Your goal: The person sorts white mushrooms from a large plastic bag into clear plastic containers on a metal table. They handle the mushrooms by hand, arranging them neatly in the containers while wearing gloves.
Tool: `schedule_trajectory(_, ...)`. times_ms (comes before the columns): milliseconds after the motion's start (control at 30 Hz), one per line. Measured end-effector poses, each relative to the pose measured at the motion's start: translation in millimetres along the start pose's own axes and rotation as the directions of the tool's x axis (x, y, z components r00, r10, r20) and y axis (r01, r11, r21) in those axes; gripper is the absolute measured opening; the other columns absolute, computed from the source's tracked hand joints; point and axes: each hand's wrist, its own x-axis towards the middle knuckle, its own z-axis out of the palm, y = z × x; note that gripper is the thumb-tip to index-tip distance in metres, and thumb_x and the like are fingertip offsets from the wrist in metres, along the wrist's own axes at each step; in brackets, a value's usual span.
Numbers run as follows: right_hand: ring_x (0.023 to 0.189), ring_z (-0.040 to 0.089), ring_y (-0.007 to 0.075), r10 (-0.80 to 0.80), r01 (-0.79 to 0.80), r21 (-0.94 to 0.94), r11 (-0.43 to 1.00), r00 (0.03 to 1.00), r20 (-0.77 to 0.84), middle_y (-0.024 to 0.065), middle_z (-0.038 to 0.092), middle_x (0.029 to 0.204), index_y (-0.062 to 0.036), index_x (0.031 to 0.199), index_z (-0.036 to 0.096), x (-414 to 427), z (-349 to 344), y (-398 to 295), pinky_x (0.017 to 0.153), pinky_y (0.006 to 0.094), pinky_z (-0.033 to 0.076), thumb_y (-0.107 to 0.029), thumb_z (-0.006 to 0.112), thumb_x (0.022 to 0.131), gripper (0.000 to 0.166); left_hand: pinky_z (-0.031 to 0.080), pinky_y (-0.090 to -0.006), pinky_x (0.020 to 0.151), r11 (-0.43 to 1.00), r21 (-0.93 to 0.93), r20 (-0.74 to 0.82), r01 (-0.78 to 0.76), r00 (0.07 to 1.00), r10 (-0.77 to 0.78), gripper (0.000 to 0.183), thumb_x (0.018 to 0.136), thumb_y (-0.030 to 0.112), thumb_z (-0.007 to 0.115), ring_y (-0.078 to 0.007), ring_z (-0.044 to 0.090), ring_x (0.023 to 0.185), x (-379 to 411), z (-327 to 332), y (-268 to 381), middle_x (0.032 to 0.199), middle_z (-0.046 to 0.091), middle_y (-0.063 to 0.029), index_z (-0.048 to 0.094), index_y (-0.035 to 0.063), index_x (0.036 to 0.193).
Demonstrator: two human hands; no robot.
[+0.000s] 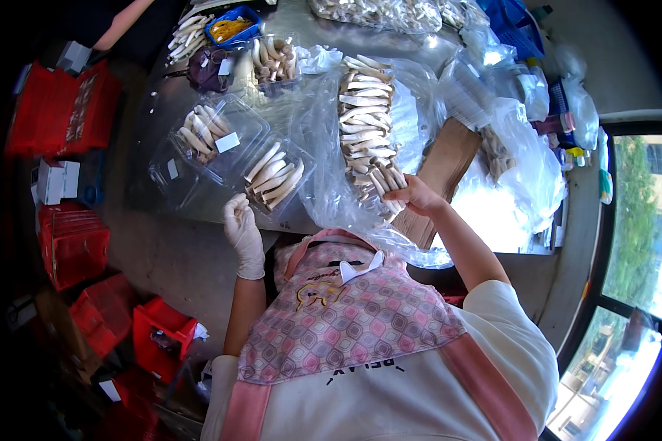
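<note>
My right hand (419, 195), bare, grips a bunch of long pale mushrooms (386, 177) at the near end of a long row of mushrooms (366, 118) lying on clear plastic sheeting. My left hand (243, 234), in a pale glove, is at the table's near edge with its fingers curled and nothing visible in them. Just to its right, a clear plastic tray (303, 157) holds several mushrooms (274, 176). Behind that is another clear container (256, 118) with mushrooms (203, 132) and a white card (227, 143). A third clear container of mushrooms (274, 59) stands farther back.
A blue basket (256, 25) of yellowish bands and loose mushrooms (188, 37) lie at the back left of the metal table (165, 91). Cardboard (447, 157), stacked clear trays (466, 88) and plastic bags (529, 165) are at right. Red crates (74, 242) stand left; another person's arm (122, 23) shows.
</note>
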Motion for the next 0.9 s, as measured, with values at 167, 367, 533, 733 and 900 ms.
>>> schedule_trajectory(167,0.098,0.053,0.0157,-0.093,0.111,-0.09,0.99,0.98,0.177,0.0049,0.056,0.107,0.0005,0.114,0.052,29.4,35.3,-25.9,0.089,0.029,0.04,-0.006,0.073,0.069,0.051,0.04,-0.0284,0.092,1.0,0.015,-0.003,-0.016,1.0,0.016,0.024,0.084,-0.006,0.046,-0.015,0.051,0.1,-4.3,-5.8,-5.4,0.111,0.053,-0.0088,0.052,-0.0005,0.107)
schedule_trajectory(367,0.083,0.06,0.0285,-0.191,0.429,-0.787,0.443,0.903,0.385,0.0122,0.061,0.091,-0.0008,0.106,0.05,69.4,125.8,-78.5,0.077,0.0363,0.047,-0.013,0.07,0.07,0.042,0.041,-0.0281,0.091,0.999,-0.002,-0.047,-0.043,0.998,0.043,0.025,0.083,-0.006,0.048,-0.0148,0.051,0.099,-6.6,-13.0,-22.4,0.11,0.051,-0.0079,0.052,-0.0005,0.107)
schedule_trajectory(533,0.088,0.058,0.0304,-0.425,0.682,-0.607,-0.407,0.447,0.787,0.0106,0.058,0.091,-0.0056,0.106,0.05,121.4,163.5,-65.6,0.077,0.0368,0.047,-0.014,0.062,0.07,0.039,0.042,-0.028,0.09,0.998,0.065,-0.058,-0.011,0.998,0.015,0.028,0.08,-0.007,0.049,-0.0151,0.052,0.098,-10.0,-14.2,-21.1,0.109,0.052,-0.0083,0.052,-0.0012,0.107)
schedule_trajectory(733,0.129,0.03,0.0259,-0.297,0.621,-0.647,-0.442,0.579,0.759,0.0064,0.031,0.14,-0.0202,0.136,0.032,144.1,168.9,-34.0,0.105,0.0414,0.024,-0.038,0.065,0.075,0.072,0.042,-0.0282,0.089,0.999,0.04,-0.062,-0.035,0.997,0.037,0.027,0.081,-0.006,0.049,-0.0156,0.052,0.098,-10.9,-13.0,-25.1,0.11,0.051,-0.0086,0.051,-0.0007,0.108)
schedule_trajectory(900,0.126,0.033,0.0285,-0.356,0.622,-0.683,-0.382,0.583,0.73,0.0082,0.035,0.138,-0.0175,0.135,0.034,129.4,159.3,-36.8,0.103,0.0431,0.026,-0.031,0.063,0.079,0.065,0.042,-0.0282,0.089,0.998,0.055,-0.073,-0.016,0.997,0.02,0.028,0.082,-0.005,0.049,-0.0158,0.052,0.098,-10.2,-12.4,-31.1,0.112,0.051,-0.0091,0.051,0.0003,0.109)
